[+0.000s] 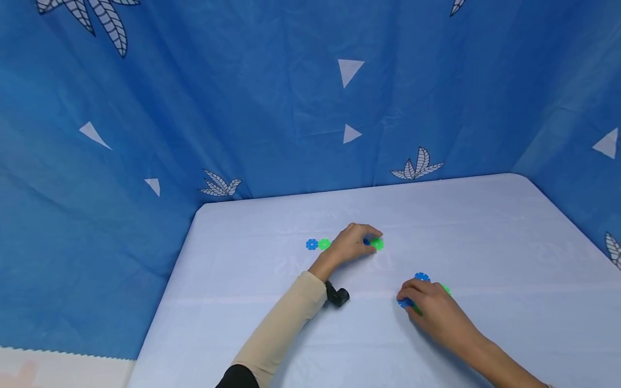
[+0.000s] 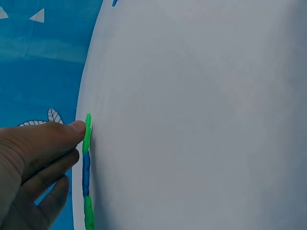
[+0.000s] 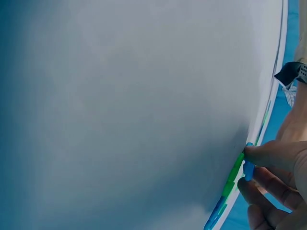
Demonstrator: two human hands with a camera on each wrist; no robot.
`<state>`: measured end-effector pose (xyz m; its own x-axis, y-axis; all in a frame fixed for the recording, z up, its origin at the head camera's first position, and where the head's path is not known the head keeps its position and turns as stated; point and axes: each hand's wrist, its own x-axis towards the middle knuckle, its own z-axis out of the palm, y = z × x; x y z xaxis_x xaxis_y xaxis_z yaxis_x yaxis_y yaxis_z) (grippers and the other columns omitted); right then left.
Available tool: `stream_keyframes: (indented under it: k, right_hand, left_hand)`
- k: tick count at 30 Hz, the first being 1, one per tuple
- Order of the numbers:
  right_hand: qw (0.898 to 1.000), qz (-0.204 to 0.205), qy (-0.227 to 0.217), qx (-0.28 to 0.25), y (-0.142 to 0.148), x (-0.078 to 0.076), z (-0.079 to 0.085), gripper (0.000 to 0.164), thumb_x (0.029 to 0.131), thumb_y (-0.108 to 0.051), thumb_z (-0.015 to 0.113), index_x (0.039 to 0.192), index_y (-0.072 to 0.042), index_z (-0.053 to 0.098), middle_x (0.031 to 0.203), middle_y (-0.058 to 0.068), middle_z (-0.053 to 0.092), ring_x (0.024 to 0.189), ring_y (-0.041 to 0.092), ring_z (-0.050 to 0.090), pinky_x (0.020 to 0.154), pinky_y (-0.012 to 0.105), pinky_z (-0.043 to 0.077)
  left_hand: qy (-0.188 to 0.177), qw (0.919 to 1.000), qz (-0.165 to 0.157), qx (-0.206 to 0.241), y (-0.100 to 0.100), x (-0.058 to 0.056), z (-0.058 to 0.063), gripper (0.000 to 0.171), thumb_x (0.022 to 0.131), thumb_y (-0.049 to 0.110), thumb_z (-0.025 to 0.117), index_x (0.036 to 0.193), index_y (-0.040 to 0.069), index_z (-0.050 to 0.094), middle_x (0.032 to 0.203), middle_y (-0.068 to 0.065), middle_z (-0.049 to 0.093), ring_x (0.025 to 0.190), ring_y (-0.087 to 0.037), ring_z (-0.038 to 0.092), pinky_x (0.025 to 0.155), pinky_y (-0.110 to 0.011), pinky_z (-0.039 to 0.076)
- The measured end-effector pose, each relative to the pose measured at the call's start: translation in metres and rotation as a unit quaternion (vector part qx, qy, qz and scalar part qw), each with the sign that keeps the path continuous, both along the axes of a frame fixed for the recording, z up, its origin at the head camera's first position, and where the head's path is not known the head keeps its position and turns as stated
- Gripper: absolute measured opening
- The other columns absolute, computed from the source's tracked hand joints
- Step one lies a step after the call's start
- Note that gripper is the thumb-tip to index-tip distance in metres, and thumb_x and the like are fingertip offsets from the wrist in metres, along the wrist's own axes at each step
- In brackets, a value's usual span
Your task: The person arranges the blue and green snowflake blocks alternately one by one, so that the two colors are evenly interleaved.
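Observation:
My left hand (image 1: pixel 350 243) reaches over a row of notched plastic discs lying on the table. Its thumb and index finger pinch the green disc (image 1: pixel 377 244) at the row's right end; a blue disc (image 2: pixel 86 173) adjoins it. At the left end, a blue disc (image 1: pixel 312 244) and a green disc (image 1: pixel 324 244) show, while the hand covers the row's middle. Nearer the front, my right hand (image 1: pixel 434 307) pinches a blue disc (image 3: pixel 248 167) between thumb and fingers. A green disc (image 3: pixel 233 175) lies close beside it. Another blue disc (image 1: pixel 422 277) shows behind that hand.
The white-covered table (image 1: pixel 218 323) reaches back to a blue patterned curtain (image 1: pixel 291 108). A black wrist-worn device (image 1: pixel 336 295) juts out beside the left forearm, just over the tabletop. Another green disc (image 1: pixel 446 289) peeks out past the right hand's knuckles.

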<state>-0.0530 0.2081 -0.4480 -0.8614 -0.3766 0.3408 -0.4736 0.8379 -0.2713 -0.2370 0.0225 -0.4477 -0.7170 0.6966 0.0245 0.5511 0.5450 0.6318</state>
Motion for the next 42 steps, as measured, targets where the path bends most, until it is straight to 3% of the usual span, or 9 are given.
stream_keyframes:
  k: [5,15,20,27,31,42]
  right_hand:
    - [0.999,0.011,0.03,0.013,-0.001,0.0,0.0,0.033,0.064,-0.003,0.088,0.09,-0.015,0.071,0.098,-0.004,0.065,0.09,0.017,0.064,0.071,0.036,0.046]
    - [0.999,-0.023,-0.043,0.019,-0.002,0.003,0.003,0.028,0.069,-0.01,0.086,0.095,-0.012,0.074,0.102,-0.002,0.07,0.095,0.019,0.066,0.078,0.037,0.048]
    - [0.997,-0.031,-0.066,-0.018,-0.001,-0.004,0.011,0.026,0.073,-0.009,0.085,0.097,-0.012,0.075,0.104,-0.003,0.07,0.098,0.021,0.066,0.082,0.041,0.049]
    - [0.989,-0.055,-0.097,-0.093,0.002,-0.028,0.019,0.026,0.076,-0.003,0.082,0.101,-0.005,0.076,0.108,0.007,0.071,0.101,0.03,0.065,0.086,0.053,0.05]
    - [0.982,-0.072,-0.125,-0.122,0.001,-0.045,0.018,0.024,0.079,0.0,0.078,0.103,-0.001,0.075,0.109,0.012,0.071,0.106,0.036,0.063,0.088,0.054,0.05]
    - [0.982,-0.093,-0.13,-0.096,-0.006,-0.093,0.019,0.022,0.082,0.0,0.076,0.103,0.006,0.073,0.107,0.021,0.07,0.105,0.039,0.064,0.088,0.053,0.051]
  left_hand:
    - [0.006,1.0,0.001,-0.005,0.001,0.0,-0.001,0.035,0.089,0.011,0.074,0.124,0.01,0.069,0.125,-0.001,0.066,0.12,-0.011,0.057,0.1,-0.023,0.043]
    - [0.018,0.9998,0.001,-0.008,0.004,0.0,-0.004,0.035,0.088,0.008,0.074,0.123,0.01,0.07,0.125,-0.001,0.067,0.119,-0.011,0.058,0.099,-0.023,0.044]
    - [0.011,0.9999,0.005,-0.005,0.005,-0.002,-0.004,0.034,0.087,0.007,0.075,0.121,0.009,0.071,0.123,-0.002,0.068,0.117,-0.011,0.059,0.098,-0.022,0.044]
    - [0.003,0.9999,0.007,-0.011,0.007,-0.003,-0.003,0.033,0.086,0.007,0.076,0.12,0.008,0.071,0.12,-0.002,0.069,0.114,-0.011,0.06,0.096,-0.021,0.045]
    - [-0.001,0.9999,0.009,-0.013,0.007,-0.004,-0.003,0.033,0.086,0.007,0.076,0.119,0.008,0.072,0.119,-0.001,0.07,0.113,-0.01,0.061,0.096,-0.021,0.045]
    - [0.0,0.9999,0.007,-0.011,0.007,-0.005,-0.001,0.033,0.086,0.007,0.076,0.118,0.008,0.072,0.118,-0.001,0.07,0.114,-0.012,0.061,0.097,-0.02,0.044]
